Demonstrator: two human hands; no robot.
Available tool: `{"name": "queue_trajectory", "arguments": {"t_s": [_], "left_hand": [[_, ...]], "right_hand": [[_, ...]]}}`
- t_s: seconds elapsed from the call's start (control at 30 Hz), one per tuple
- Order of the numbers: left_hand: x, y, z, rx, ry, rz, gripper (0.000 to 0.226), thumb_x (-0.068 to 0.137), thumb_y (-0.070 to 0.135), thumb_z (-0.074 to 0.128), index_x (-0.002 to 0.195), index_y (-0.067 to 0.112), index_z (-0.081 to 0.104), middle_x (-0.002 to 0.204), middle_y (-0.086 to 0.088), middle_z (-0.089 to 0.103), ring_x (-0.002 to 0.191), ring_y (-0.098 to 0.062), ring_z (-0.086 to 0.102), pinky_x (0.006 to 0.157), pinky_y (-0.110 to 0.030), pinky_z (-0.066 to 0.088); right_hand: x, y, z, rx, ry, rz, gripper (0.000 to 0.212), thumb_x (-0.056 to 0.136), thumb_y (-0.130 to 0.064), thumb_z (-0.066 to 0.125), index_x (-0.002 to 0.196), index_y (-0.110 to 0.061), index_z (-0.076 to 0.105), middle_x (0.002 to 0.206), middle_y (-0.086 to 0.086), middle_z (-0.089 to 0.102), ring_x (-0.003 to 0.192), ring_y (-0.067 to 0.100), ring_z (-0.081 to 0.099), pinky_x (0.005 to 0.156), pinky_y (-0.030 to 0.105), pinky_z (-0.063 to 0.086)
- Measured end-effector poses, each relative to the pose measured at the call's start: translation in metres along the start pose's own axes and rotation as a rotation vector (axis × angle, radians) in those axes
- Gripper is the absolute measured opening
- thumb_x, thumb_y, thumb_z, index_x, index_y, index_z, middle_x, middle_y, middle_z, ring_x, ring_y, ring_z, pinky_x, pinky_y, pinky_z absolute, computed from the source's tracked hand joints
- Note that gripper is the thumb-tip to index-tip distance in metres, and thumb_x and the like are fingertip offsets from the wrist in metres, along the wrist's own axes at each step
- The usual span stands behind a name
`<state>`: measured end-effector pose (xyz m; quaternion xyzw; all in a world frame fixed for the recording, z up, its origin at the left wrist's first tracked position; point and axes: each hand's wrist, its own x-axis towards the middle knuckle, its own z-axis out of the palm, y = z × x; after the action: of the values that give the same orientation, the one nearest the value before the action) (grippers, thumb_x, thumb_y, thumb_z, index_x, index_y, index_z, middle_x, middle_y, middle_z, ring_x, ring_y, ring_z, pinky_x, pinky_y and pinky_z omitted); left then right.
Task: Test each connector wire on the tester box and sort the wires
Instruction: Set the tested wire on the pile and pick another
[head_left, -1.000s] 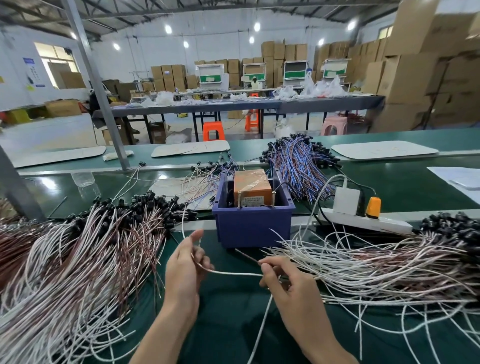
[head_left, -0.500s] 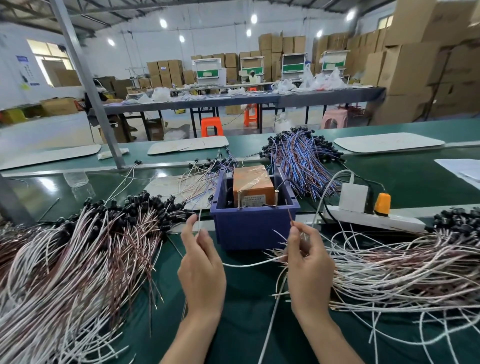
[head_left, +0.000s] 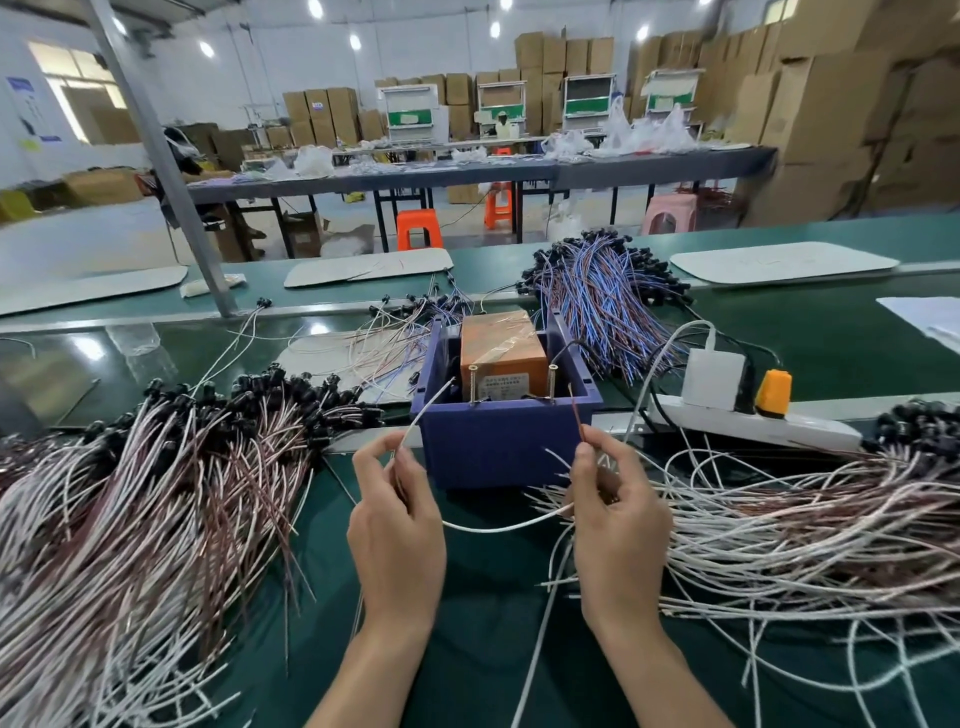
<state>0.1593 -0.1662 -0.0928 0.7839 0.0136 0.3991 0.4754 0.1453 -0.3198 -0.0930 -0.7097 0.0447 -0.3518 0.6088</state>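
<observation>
Pinching one wire (head_left: 498, 529) at both ends, white lead (head_left: 426, 410) in left hand (head_left: 397, 525), brown lead (head_left: 576, 415) in right hand (head_left: 618, 519), tips up beside tester (head_left: 501, 358) posts (head_left: 472, 384), possibly not yet touching. Roughly midway, judging by left heap (head_left: 130, 493) and right heap (head_left: 805, 519).

Left hand (head_left: 397, 525), right hand (head_left: 618, 519): pinch grips.

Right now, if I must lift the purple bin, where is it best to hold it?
Probably grip the purple bin by its raised side walls, from left and right: they stand above the rim like handles, while upright screws stand along the front.
</observation>
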Motion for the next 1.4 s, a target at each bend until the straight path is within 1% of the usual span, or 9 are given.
{"name": "queue_trajectory", "arguments": {"t_s": [0.1,0.27,0.4,0.57,0.77,0.93,1.07,1.27,1.4], "left_hand": [[0.000,-0.001,0.001,-0.003,-0.001,-0.016,0.008,0.104,0.027,0.041,0.106,0.034,0.046,0.058,0.013,0.048,0.044,-0.014,0.041,0.047,-0.032,0.030],[-0.001,0.000,0.000,0.010,-0.011,-0.014,0.009,0.104,0.026,0.043,0.105,0.034,0.047,0.058,0.012,0.049,0.045,-0.015,0.042,0.048,-0.032,0.031],[-0.001,0.000,0.000,0.011,-0.008,-0.009,0.010,0.104,0.023,0.045,0.104,0.033,0.048,0.053,0.010,0.046,0.045,-0.015,0.043,0.047,-0.031,0.031],[-0.001,0.000,0.001,0.015,-0.013,-0.018,0.008,0.104,0.022,0.045,0.105,0.029,0.049,0.050,0.010,0.042,0.045,-0.013,0.043,0.049,-0.030,0.029],[0.000,0.001,0.000,-0.003,-0.035,-0.027,0.011,0.104,0.023,0.045,0.104,0.033,0.048,0.056,0.015,0.051,0.044,-0.012,0.043,0.049,-0.029,0.029],[-0.001,0.003,-0.001,0.002,-0.039,-0.007,0.013,0.104,0.023,0.045,0.103,0.035,0.048,0.050,0.009,0.040,0.044,-0.014,0.040,0.047,-0.030,0.030],[-0.001,0.002,0.000,-0.002,-0.049,-0.022,0.014,0.104,0.023,0.045,0.103,0.036,0.048,0.055,0.012,0.048,0.043,-0.013,0.039,0.047,-0.029,0.030],[-0.001,0.001,0.000,-0.007,-0.058,-0.020,0.013,0.105,0.023,0.044,0.104,0.036,0.049,0.055,0.014,0.047,0.043,-0.013,0.038,0.046,-0.028,0.030],[-0.001,0.001,0.000,-0.006,-0.066,-0.024,0.013,0.104,0.023,0.044,0.105,0.035,0.049,0.056,0.014,0.048,0.043,-0.013,0.039,0.045,-0.025,0.030]], "right_hand": [[0.000,0.003,0.001,-0.010,-0.009,0.008,0.014,0.101,-0.034,0.057,0.111,-0.041,0.065,0.070,-0.017,0.070,0.055,0.005,0.063,0.052,0.012,0.043],[-0.001,0.009,0.002,-0.013,-0.026,0.011,0.021,0.101,-0.038,0.055,0.118,-0.035,0.067,0.066,-0.015,0.068,0.056,0.006,0.062,0.056,0.015,0.044],[0.000,0.012,0.003,-0.020,-0.023,-0.006,0.021,0.101,-0.038,0.056,0.118,-0.037,0.068,0.064,-0.016,0.068,0.061,0.006,0.066,0.060,0.014,0.046],[0.000,0.015,0.004,-0.005,-0.035,-0.015,0.023,0.100,-0.044,0.054,0.117,-0.040,0.068,0.064,-0.013,0.068,0.059,0.008,0.065,0.059,0.014,0.045],[0.000,0.013,0.004,-0.009,-0.038,-0.028,0.019,0.100,-0.044,0.053,0.114,-0.049,0.065,0.065,-0.014,0.069,0.061,0.008,0.066,0.060,0.016,0.047],[0.000,0.013,0.004,0.005,-0.044,-0.033,0.023,0.098,-0.047,0.052,0.117,-0.047,0.065,0.066,-0.012,0.069,0.060,0.009,0.065,0.059,0.016,0.047],[0.000,0.013,0.004,0.001,-0.052,-0.029,0.022,0.099,-0.046,0.052,0.118,-0.047,0.063,0.066,-0.012,0.069,0.060,0.009,0.065,0.059,0.013,0.046],[0.000,0.013,0.004,0.011,-0.049,-0.027,0.025,0.099,-0.047,0.052,0.116,-0.039,0.068,0.065,-0.013,0.068,0.060,0.006,0.065,0.058,0.010,0.044],[-0.001,0.013,0.003,0.008,-0.057,-0.016,0.024,0.099,-0.045,0.052,0.116,-0.039,0.068,0.065,-0.012,0.069,0.060,0.006,0.065,0.059,0.010,0.043]]}}
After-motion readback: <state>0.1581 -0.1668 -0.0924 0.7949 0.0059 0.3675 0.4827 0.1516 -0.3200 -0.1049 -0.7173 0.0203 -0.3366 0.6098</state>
